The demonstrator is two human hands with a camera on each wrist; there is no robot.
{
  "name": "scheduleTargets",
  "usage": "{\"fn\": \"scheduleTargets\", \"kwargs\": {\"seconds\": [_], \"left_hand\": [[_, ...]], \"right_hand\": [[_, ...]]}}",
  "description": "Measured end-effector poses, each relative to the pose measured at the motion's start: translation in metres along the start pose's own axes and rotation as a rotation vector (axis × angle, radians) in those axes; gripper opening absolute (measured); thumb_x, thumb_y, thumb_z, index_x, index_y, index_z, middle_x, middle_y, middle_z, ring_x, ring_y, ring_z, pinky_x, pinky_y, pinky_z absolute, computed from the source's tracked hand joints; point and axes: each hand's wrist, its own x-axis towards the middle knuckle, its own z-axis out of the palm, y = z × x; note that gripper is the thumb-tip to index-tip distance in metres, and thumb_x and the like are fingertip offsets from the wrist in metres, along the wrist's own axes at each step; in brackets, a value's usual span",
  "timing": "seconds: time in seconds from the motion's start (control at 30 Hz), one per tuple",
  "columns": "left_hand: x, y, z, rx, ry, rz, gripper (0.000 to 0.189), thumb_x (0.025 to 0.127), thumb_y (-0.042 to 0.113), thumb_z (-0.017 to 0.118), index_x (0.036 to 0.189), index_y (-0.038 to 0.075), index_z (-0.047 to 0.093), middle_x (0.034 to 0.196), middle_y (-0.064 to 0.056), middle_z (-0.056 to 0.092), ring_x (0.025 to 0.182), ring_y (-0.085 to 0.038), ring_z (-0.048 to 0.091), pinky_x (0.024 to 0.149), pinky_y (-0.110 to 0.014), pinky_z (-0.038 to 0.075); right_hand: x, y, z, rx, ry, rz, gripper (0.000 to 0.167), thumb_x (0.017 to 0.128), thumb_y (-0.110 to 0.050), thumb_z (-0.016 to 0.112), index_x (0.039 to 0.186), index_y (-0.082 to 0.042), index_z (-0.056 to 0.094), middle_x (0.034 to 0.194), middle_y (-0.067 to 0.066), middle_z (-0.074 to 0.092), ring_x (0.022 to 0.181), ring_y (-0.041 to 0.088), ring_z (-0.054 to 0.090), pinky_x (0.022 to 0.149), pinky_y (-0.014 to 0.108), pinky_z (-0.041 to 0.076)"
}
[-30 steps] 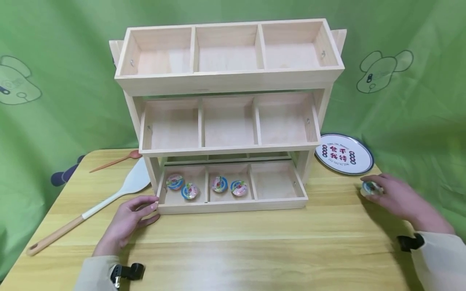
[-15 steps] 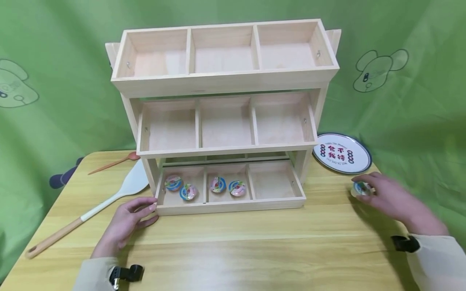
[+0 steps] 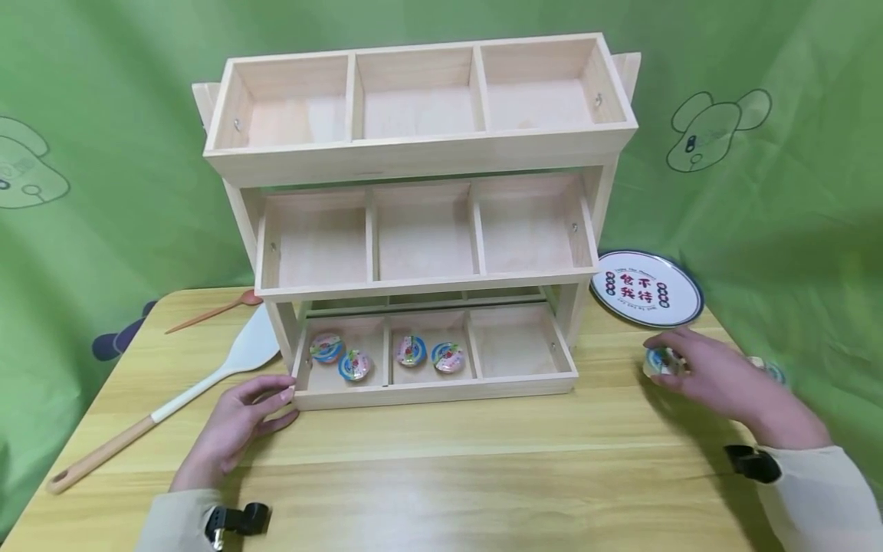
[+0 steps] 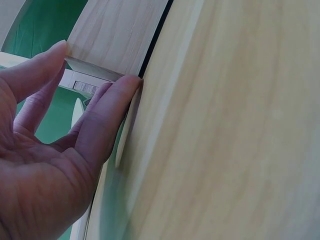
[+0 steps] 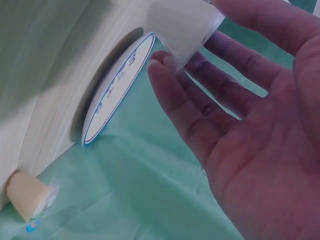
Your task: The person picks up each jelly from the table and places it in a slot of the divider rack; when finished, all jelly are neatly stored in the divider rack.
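A three-tier wooden storage rack (image 3: 421,157) stands on the table, each tier split into three compartments. Its bottom tray (image 3: 441,392) holds two jelly cups (image 3: 355,366) in the left compartment and two jelly cups (image 3: 448,357) in the middle one. With thumb and fingers, my left hand (image 3: 237,425) holds the tray's left front corner, seen close in the left wrist view. Away to the right, my right hand (image 3: 720,379) pinches a jelly cup (image 5: 182,25) with a whitish body. Behind that hand lies another jelly cup (image 5: 30,197), yellowish, partly hidden in the head view.
An oval plate (image 3: 648,287) with red characters lies at the right back. On the left are a white spatula (image 3: 224,372) with a wooden handle and a reddish-brown spoon (image 3: 214,309). Green cloth (image 3: 793,192) hangs behind the table.
The right hand has moved left toward the rack with its jelly cup, uncovering another cup behind it. My left hand stays at the tray's corner. The head view has shifted slightly.
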Motion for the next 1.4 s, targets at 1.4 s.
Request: {"fn": "scheduleTargets", "kwargs": {"seconds": [1.4], "left_hand": [[-0.001,0.001,0.002,-0.007,0.017,-0.015,0.026,0.092,0.002,0.067,0.117,-0.003,0.066,0.127,-0.016,0.047,0.106,-0.020,0.061,0.096,-0.045,0.053]], "right_hand": [[0.014,-0.080,-0.009,0.040,-0.031,-0.186,0.043,0.082,-0.013,0.078,0.121,-0.003,0.065,0.115,0.009,0.061,0.098,0.024,0.060,0.084,0.046,0.056]]}}
